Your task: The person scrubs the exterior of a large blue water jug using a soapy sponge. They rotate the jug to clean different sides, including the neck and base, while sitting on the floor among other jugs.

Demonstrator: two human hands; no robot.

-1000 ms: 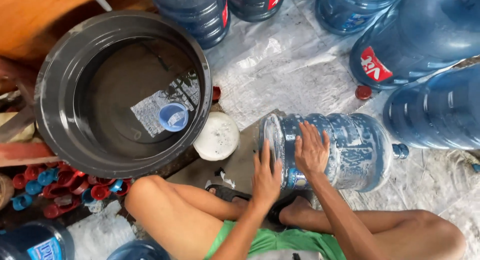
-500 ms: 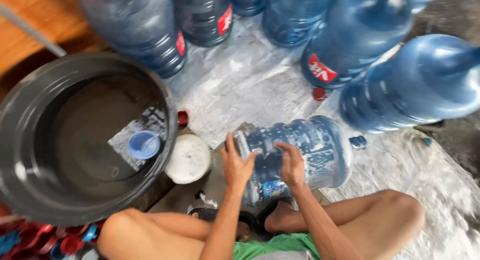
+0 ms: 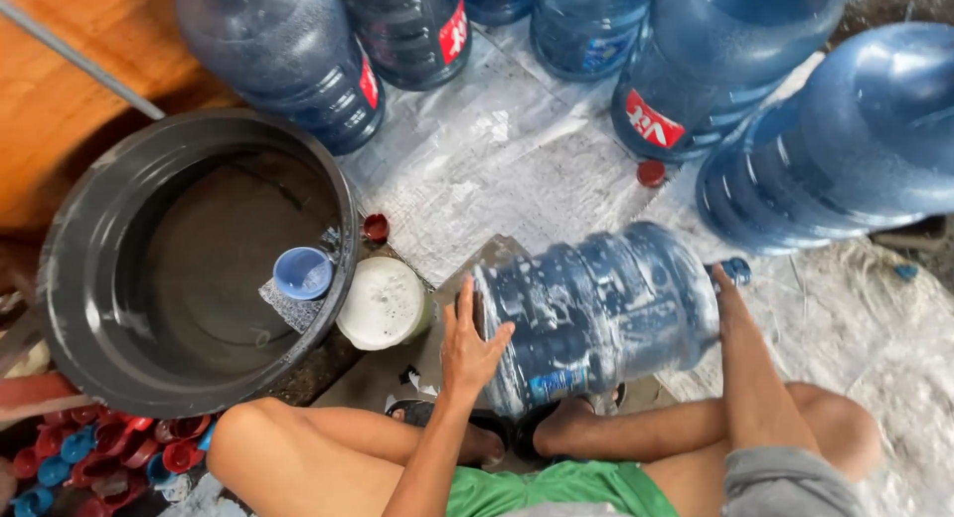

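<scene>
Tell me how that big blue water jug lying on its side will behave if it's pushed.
The jug lies on its round side, so it would probably roll readily. Its ribbed wall looks wet and sudsy, so likely slippery under the left hand at its base. It looks mostly empty, so probably light for its size and stiff; the right hand reaches its neck end.

The big blue water bottle [image 3: 596,313] lies on its side on the floor, just in front of the person's feet. It is translucent plastic with ribs, and white soap foam streaks its wall. Its flat bottom points to the left, and the narrow neck with a blue cap points to the right.
</scene>
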